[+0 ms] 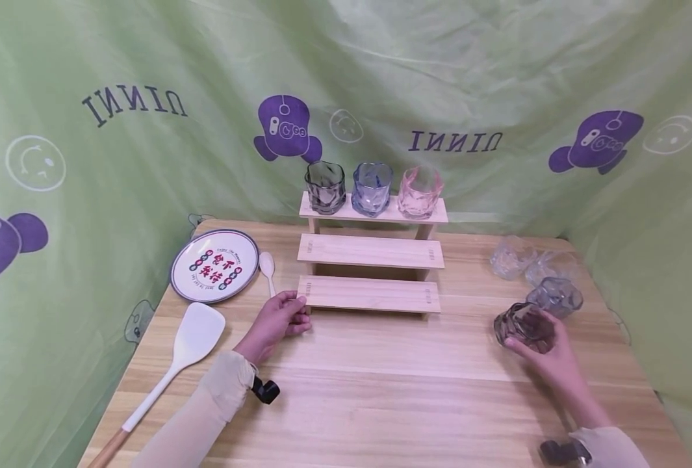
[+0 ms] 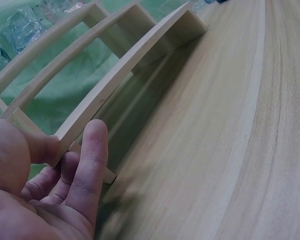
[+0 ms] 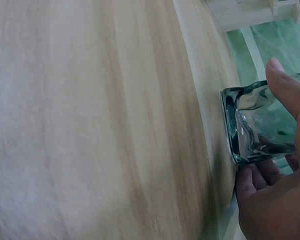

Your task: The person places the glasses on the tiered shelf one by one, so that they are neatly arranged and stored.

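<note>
A three-step wooden rack (image 1: 369,294) stands mid-table. My left hand (image 1: 275,322) pinches the left end of its lowest step; in the left wrist view the thumb lies on the board (image 2: 125,65) and the fingers are below it. Over at the right, my right hand (image 1: 556,351) grips a dark grey glass (image 1: 521,324), thumb on one side and fingers on the other. The right wrist view shows this glass (image 3: 257,122) tilted within the hand (image 3: 280,200). A bluish glass (image 1: 556,297) stands right behind it.
Grey (image 1: 325,188), blue (image 1: 371,190) and pink (image 1: 420,193) glasses line the top step. Two clear glasses (image 1: 512,257) (image 1: 551,268) are at the back right. A plate (image 1: 215,265), small spoon (image 1: 267,265) and white spatula (image 1: 198,335) lie left. Green curtain (image 1: 381,78) surrounds the table.
</note>
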The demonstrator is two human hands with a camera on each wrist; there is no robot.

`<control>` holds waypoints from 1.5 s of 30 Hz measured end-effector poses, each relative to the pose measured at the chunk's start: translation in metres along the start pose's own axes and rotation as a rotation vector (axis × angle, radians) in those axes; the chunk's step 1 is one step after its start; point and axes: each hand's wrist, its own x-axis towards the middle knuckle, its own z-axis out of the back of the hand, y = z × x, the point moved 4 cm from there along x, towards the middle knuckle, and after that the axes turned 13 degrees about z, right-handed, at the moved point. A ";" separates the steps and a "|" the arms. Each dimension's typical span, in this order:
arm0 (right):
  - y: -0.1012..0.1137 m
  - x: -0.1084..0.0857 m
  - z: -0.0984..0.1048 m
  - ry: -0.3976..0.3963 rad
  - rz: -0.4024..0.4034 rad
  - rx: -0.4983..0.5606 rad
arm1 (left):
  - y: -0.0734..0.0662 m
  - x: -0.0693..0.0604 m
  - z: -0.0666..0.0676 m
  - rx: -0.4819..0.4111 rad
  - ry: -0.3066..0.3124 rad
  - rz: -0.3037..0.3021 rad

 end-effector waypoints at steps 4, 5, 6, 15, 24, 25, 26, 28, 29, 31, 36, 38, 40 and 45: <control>0.000 0.004 0.001 -0.015 0.029 0.035 | 0.000 -0.001 0.002 -0.006 -0.002 0.003; 0.001 0.005 0.001 -0.018 0.031 0.035 | 0.000 -0.002 0.002 -0.007 -0.005 0.005; 0.002 0.006 0.000 -0.022 0.036 0.035 | -0.001 -0.003 0.002 -0.009 -0.007 0.009; 0.030 0.019 -0.012 -0.062 0.024 0.069 | -0.001 -0.002 -0.001 -0.003 0.000 0.014; 0.105 0.063 -0.037 -0.001 0.122 0.111 | -0.003 -0.003 -0.001 0.001 0.004 0.003; 0.115 0.069 -0.043 0.017 0.130 0.126 | -0.003 -0.003 -0.001 0.001 0.004 0.004; 0.124 0.075 -0.049 0.035 0.139 0.145 | -0.002 -0.003 -0.001 0.002 0.005 0.005; 0.140 0.087 -0.064 0.076 0.156 0.166 | -0.002 -0.003 -0.001 0.001 0.000 0.011; 0.149 0.092 -0.072 0.098 0.166 0.179 | -0.001 -0.003 -0.001 -0.001 -0.003 0.015; 0.164 0.104 -0.091 0.139 0.179 0.218 | 0.000 -0.003 -0.002 -0.001 -0.007 0.016; 0.198 0.125 -0.140 0.218 0.220 0.294 | 0.002 -0.001 -0.006 0.009 0.002 0.013; 0.210 0.132 -0.159 0.228 0.235 0.312 | 0.002 -0.001 -0.007 0.010 0.009 0.014; 0.221 0.139 -0.178 0.228 0.246 0.331 | 0.002 -0.001 -0.007 0.005 0.009 0.008; 0.240 0.152 -0.220 0.222 0.266 0.325 | 0.002 -0.002 -0.004 -0.016 -0.003 0.006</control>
